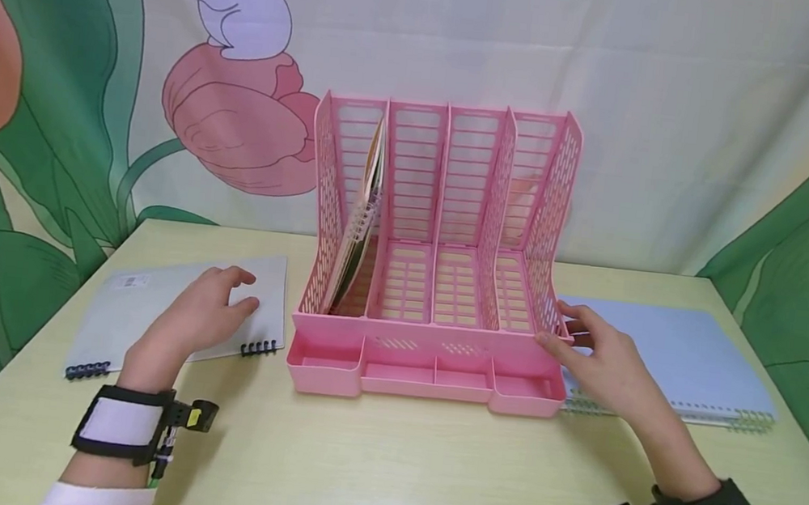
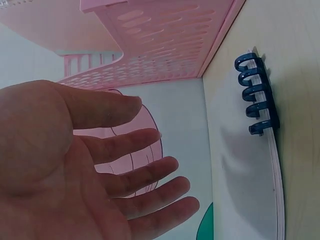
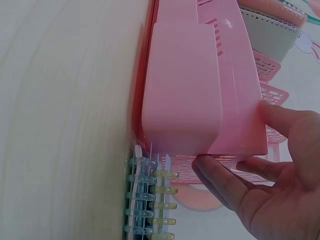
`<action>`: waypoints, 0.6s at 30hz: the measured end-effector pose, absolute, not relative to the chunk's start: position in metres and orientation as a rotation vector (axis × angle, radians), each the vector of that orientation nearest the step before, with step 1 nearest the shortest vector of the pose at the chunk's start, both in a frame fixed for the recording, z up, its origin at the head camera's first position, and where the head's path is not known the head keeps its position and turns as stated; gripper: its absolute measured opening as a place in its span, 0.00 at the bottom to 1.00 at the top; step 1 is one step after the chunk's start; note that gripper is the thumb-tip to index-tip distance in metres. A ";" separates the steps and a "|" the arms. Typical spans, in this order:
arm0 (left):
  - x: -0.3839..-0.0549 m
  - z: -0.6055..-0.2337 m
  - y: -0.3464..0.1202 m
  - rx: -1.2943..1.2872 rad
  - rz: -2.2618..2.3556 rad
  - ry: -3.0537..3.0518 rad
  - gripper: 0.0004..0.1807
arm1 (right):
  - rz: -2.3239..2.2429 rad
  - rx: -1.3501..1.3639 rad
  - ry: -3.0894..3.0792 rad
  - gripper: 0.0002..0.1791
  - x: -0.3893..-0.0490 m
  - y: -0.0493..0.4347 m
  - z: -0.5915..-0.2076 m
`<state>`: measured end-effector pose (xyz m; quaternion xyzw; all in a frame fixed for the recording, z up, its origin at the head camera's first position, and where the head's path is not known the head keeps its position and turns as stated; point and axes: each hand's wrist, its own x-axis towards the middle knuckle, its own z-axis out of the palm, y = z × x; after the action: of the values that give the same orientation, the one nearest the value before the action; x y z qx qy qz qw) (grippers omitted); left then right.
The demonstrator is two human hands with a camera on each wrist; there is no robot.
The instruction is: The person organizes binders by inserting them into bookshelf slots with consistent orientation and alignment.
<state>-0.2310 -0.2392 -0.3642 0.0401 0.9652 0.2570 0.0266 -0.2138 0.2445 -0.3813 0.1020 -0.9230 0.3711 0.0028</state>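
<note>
A pink desk organizer [image 1: 430, 336] with upright dividers and a row of front trays stands mid-table. My right hand [image 1: 602, 357] pinches its right front corner, thumb at the front edge and fingers behind the side wall, as the right wrist view shows too. My left hand [image 1: 201, 310] hovers over a white spiral notebook [image 1: 254, 295] left of the organizer, its fingers spread and holding nothing in the left wrist view. Several notebooks [image 1: 357, 228] lean in the leftmost slot. Beneath my right hand lie blue-covered spiral notebooks [image 1: 687, 361], stacked flat.
Behind the table [image 1: 384, 462] hangs a printed cloth [image 1: 663, 147] with a white animal figure and large flowers. The organizer's back stands close to it. Green spiral rings [image 1: 751, 422] stick out along the front edge of the blue stack.
</note>
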 end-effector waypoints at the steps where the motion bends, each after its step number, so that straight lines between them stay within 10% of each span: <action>1: -0.231 -0.365 -0.240 0.117 0.790 2.976 0.27 | 1.164 0.319 -2.895 0.42 -0.214 0.244 -0.381; 18: -0.234 -0.374 -0.251 0.144 0.612 2.892 0.39 | 1.166 0.313 -2.900 0.42 -0.214 0.246 -0.381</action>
<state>-0.2336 -0.2507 -0.3735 0.0485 0.9732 0.2059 0.0907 -0.2144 0.2455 -0.3811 0.0997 -0.9233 0.3710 0.0000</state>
